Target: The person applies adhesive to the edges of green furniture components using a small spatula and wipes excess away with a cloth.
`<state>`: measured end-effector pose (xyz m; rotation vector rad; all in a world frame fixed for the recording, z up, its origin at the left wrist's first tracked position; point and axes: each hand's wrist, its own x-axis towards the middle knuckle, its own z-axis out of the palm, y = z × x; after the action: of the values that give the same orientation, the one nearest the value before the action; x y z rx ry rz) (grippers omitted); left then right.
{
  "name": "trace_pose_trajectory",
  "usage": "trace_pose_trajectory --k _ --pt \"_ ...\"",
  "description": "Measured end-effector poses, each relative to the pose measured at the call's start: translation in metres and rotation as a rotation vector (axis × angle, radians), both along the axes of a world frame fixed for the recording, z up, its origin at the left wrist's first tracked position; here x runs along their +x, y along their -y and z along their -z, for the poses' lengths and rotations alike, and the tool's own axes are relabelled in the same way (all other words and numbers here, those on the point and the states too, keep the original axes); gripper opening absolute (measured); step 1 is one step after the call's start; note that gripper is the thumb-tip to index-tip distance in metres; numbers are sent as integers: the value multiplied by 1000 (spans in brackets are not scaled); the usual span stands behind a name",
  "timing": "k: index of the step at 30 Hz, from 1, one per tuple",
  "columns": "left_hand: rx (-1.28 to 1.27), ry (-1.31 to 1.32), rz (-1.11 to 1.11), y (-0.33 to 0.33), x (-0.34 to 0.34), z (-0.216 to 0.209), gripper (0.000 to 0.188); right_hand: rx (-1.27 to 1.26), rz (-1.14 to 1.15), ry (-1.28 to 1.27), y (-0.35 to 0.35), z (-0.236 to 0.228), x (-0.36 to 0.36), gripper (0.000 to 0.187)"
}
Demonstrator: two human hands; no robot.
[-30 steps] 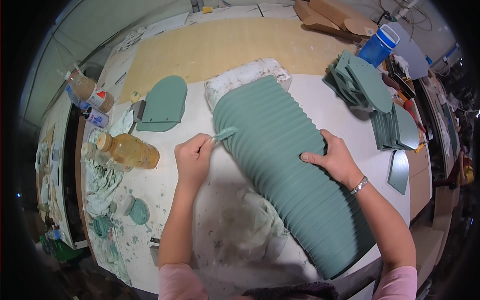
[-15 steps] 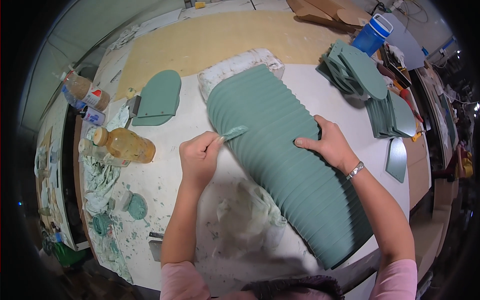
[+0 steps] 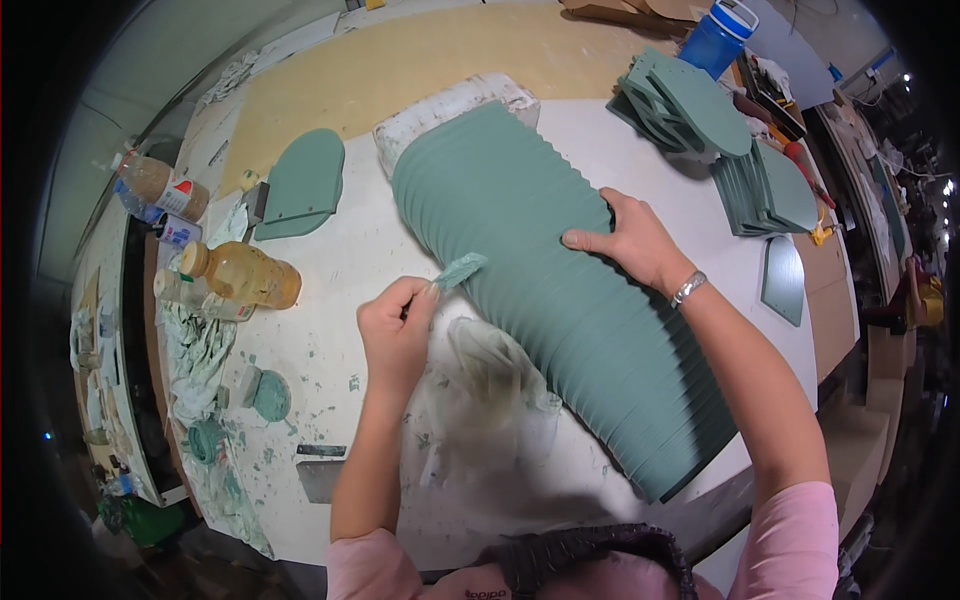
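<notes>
A long green shell with curved ribs (image 3: pixel 560 300) lies slantwise on the table, its far end resting on a white, stained block (image 3: pixel 455 110). At the shell's left edge, my left hand (image 3: pixel 395 325) pinches a small crinkled strip (image 3: pixel 462 270) smeared with green; I cannot tell what it is made of. The strip's tip lies against the ribs. My right hand (image 3: pixel 640 245) holds the shell's right edge, thumb on top and fingers along the far side. A crumpled, translucent whitish sheet (image 3: pixel 490 375) sits beside the shell's near left edge.
Bottles, including one with amber liquid (image 3: pixel 255 275), and stained rags (image 3: pixel 200 350) line the left side. A round green-smeared piece (image 3: pixel 270 395) and a flat metal scraper (image 3: pixel 320 480) lie nearer. Stacked green panels (image 3: pixel 690 100) and a blue jug (image 3: pixel 715 40) stand at the far right.
The whole view has shifted slightly. Along the shell's left edge, my left hand has moved a little nearer with the strip. My right hand keeps its place on the shell.
</notes>
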<state>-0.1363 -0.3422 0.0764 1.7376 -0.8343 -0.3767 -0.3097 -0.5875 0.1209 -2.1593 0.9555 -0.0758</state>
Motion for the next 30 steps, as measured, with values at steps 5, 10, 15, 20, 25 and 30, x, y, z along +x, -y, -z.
trace_pose_trajectory --k 5,10,15,20,25,30 --pt "-168 -575 -5 -18 -41 15 11 -306 -12 48 -7 -9 -12 67" --pt "-197 -844 -2 -35 -89 25 14 -375 -25 236 -27 -25 -68 56" --pt "7 -1100 -62 -71 -114 41 16 -344 98 63 -67 -26 -179 54" --pt "-33 -678 -94 -63 -87 30 17 -309 283 45 -119 -8 -252 56" --pt "0 -287 15 -45 -56 25 16 -459 392 111 -156 17 -254 67" --pt "7 16 -5 -34 -46 29 15 -543 416 199 -159 37 -247 54"
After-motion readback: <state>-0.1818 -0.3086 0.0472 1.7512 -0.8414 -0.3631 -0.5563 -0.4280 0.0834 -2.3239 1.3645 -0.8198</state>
